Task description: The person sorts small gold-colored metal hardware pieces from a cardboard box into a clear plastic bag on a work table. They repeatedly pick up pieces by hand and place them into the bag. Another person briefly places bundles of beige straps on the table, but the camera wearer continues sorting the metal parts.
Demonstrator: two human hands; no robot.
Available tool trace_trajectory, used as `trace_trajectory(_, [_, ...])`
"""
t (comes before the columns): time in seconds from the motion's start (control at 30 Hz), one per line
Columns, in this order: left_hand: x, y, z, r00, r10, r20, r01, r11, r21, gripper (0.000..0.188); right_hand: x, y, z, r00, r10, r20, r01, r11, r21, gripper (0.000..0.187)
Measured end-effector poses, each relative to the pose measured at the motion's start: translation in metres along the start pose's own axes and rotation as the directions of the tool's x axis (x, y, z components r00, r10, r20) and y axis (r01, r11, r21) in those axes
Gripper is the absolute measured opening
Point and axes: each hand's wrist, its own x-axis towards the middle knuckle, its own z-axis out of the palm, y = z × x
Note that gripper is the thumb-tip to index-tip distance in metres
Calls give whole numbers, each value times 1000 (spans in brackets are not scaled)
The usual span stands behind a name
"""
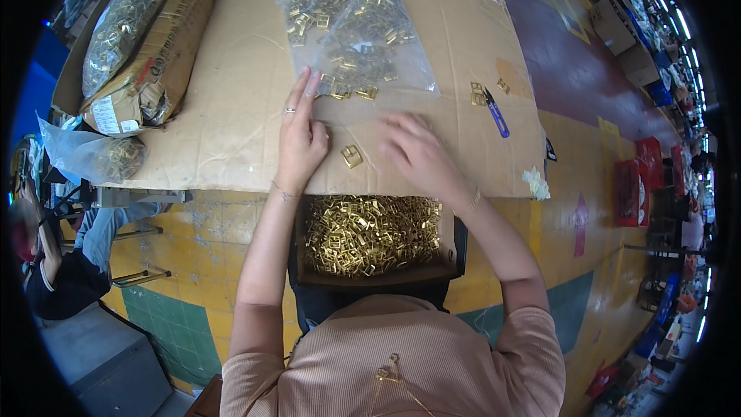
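Note:
My left hand (302,137) lies on the cardboard table cover with its fingers stretched out. Its fingertips touch the near left edge of a clear plastic bag (421,69) that holds many gold square buckles. Several gold buckles (340,93) lie at the bag's mouth, beside those fingers. My right hand (421,153) is over the cardboard to the right, blurred by motion; its fingers look spread, and nothing shows in them. Between my hands a single gold buckle (351,157) lies flat. Below the table edge, a box of loose gold buckles (370,235) sits at my lap.
Blue-handled thread snips (496,114) lie at the right beside a few loose buckles (478,94). At the far left are a cardboard carton (166,46), a full bag of buckles (127,23) and a smaller bag (116,158). Another person (65,262) sits at left.

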Motion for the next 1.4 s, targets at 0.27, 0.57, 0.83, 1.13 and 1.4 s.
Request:
trace_trajectory(0.27, [-1, 0, -1, 999, -32, 9, 32, 999, -4, 79, 32, 25, 11, 1000, -26, -14, 22, 979, -204, 44])
trace_trajectory(0.57, [1, 0, -1, 1000, 10, -19, -10, 1000, 13, 78, 39, 23, 9, 999, -31, -17, 31, 999, -39, 51])
trace_trajectory(0.83, [1, -1, 0, 999, 24, -21, -24, 999, 22, 78, 37, 18, 17, 999, -20, -47, 15, 993, -115, 40])
trace_trajectory(1.13, [0, -1, 0, 1000, -16, -1, 16, 999, -34, 80, 5, 10, 6, 995, -86, 52, 85, 996, 13, 32])
trace_trajectory(1.4, [0, 0, 0, 1000, -1, 5, 1, 1000, 2, 79, -18, 5, 12, 980, 170, 105, -126, 932, -339, 90])
